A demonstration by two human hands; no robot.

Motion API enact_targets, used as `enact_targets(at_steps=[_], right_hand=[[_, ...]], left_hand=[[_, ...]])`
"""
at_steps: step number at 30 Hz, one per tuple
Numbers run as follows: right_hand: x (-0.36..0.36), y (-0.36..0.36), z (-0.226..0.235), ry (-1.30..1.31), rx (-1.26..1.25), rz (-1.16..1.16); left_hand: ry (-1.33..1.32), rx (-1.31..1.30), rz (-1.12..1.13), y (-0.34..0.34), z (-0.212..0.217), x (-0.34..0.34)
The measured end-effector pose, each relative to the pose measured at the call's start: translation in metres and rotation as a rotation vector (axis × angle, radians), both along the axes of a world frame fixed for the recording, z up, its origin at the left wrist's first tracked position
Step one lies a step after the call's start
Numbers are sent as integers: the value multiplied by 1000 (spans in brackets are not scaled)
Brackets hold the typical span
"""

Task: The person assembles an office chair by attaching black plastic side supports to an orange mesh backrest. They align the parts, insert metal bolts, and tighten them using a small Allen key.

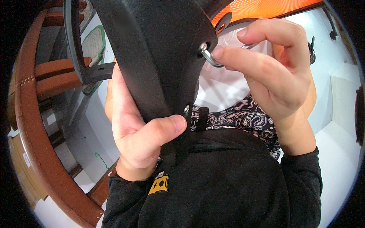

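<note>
A large black plastic part, like a piece of a chair frame, stands close in front of me. My left hand grips its lower end, the thumb lying across the front near a second hole with a shiny bolt in it. At the upper right edge, a silver bolt head sits in a recess. A bent metal hex key meets that bolt head. My right hand pinches the hex key, one fingertip pressing at its bend; part of the key is hidden behind the fingers.
A black loop like an armrest juts out left of the plastic part. Orange mesh spans the upper right. Brown furniture rails curve down the left side, with a cardboard box beyond. Black-and-white patterned cloth lies beneath.
</note>
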State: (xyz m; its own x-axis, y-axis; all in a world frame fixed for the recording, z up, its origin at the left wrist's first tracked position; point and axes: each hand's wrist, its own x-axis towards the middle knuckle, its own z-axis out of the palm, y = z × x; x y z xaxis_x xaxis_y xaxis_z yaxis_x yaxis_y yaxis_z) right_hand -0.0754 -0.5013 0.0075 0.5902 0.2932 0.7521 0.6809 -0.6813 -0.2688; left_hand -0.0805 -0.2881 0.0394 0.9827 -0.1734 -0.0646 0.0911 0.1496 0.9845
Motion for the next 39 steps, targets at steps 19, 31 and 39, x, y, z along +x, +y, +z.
enact_targets(at_steps=[19,31,39], right_hand=[[10,0,43,-186,-277,28],[8,2,58,-318,-528,-69],[1,-12,31,-313,-433,-115]], left_hand=[[-59,45,-21,9,4,3],[84,-229,-173,15,3,0],[79,-175,-281,2,-11,0]])
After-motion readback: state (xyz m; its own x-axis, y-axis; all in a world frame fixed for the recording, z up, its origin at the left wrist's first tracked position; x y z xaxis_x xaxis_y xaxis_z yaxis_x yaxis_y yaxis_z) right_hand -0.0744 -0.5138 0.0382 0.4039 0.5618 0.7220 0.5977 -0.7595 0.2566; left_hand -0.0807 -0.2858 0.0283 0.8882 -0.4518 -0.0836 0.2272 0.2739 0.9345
